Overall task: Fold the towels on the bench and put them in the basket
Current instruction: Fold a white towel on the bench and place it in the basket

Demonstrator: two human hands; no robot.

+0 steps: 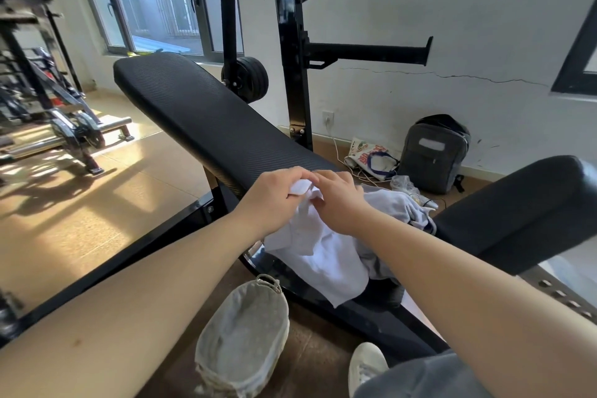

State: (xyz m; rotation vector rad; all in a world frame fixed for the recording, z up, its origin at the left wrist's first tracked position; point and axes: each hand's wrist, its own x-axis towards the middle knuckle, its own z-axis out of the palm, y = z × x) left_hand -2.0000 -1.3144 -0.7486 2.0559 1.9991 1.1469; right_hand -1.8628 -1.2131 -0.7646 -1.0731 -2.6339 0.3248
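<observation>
Our left hand (274, 194) and right hand (339, 200) both pinch a white towel (323, 255) above the table (200, 113); the basket (245, 339) sits below, beside our shoe (366, 365).

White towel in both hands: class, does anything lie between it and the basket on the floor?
Nothing visible does. The left hand and right hand pinch the white towel at the bench edge; the basket sits open and empty below, nearer the person.
</observation>
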